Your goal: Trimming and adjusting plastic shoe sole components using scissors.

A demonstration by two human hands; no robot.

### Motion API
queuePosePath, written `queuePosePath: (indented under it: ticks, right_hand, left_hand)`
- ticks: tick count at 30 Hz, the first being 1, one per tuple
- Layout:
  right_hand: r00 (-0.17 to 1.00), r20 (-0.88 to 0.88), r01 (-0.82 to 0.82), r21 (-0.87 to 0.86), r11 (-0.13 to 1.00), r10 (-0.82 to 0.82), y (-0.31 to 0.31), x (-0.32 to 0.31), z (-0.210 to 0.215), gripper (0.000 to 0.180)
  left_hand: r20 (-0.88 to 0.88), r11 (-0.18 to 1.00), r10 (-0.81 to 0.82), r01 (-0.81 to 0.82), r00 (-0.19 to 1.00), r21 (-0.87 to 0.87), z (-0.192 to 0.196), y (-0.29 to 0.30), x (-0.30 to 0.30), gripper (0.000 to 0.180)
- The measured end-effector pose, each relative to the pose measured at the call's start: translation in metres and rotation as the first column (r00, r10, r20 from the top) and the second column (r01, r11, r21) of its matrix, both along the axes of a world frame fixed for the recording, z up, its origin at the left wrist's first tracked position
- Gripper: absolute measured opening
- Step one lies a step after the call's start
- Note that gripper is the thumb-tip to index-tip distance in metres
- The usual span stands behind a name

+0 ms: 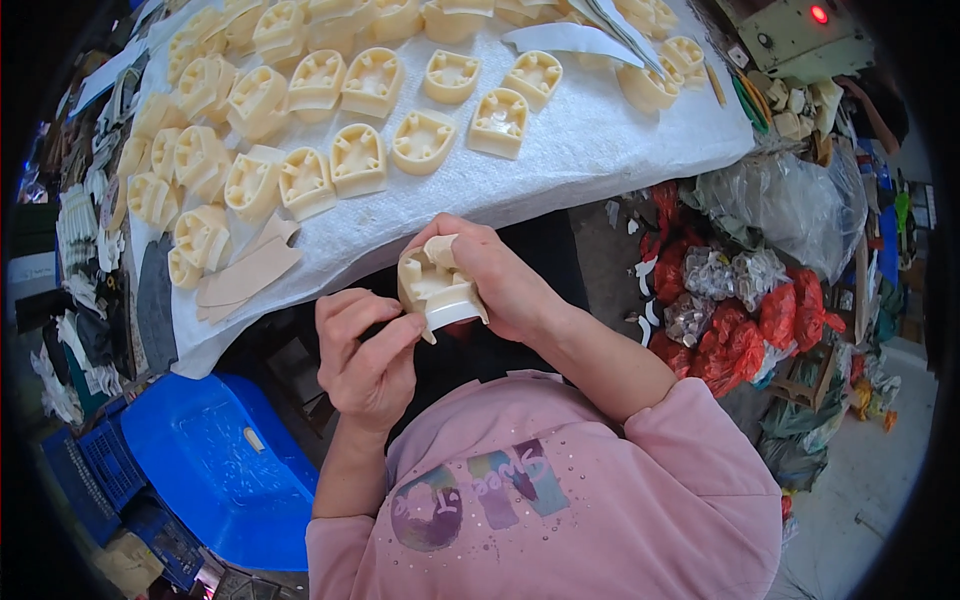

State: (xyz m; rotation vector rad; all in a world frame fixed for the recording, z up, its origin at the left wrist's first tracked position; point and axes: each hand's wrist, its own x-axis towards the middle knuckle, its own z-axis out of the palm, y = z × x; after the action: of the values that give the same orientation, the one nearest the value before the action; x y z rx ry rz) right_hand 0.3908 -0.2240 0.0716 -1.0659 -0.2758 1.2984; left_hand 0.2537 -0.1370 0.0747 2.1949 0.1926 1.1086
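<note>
Over my lap, my right hand (485, 265) is wrapped round the far right side of a cream plastic shoe heel (436, 292), D-shaped with a hollow top. Its glossy curved edge tilts toward me. My left hand (368, 345) is closed, fingers bent and pinched together right at the heel's left edge. Whatever those fingertips grip is hidden. On the white-covered table ahead stand several similar heels (358, 160), mostly hollow side up. Flat beige strips (250, 270) lie at the table's near left edge.
A blue plastic tub (225, 480) sits low at the left, with a small cream piece in it. Red plastic bags (725, 340) and clear bags (785, 215) are heaped at the right. Pale strips (575, 40) lie at the table's far right, near a machine (810, 45) with a red light.
</note>
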Motion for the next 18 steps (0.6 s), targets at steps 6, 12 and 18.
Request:
queuePosePath:
  ticks: [6, 12, 18]
  right_hand:
    - [1.000, -0.011, -0.016, -0.019, 1.000, 0.016, 0.001, 0.000, 0.000, 0.027]
    - [0.993, -0.093, -0.076, -0.028, 0.997, 0.073, 0.003, -0.008, -0.005, 0.032]
    - [0.889, 0.420, -0.251, 0.115, 0.961, 0.182, -0.022, 0.020, 0.000, 0.038]
  left_hand:
    - [-0.013, 0.991, 0.044, -0.042, 0.999, 0.126, 0.000, 0.000, 0.006, 0.024]
    - [0.034, 0.992, -0.128, 0.128, 0.991, 0.017, -0.006, 0.006, 0.006, 0.025]
    - [0.134, 0.991, -0.084, 0.097, 0.987, -0.089, -0.006, 0.014, 0.000, 0.019]
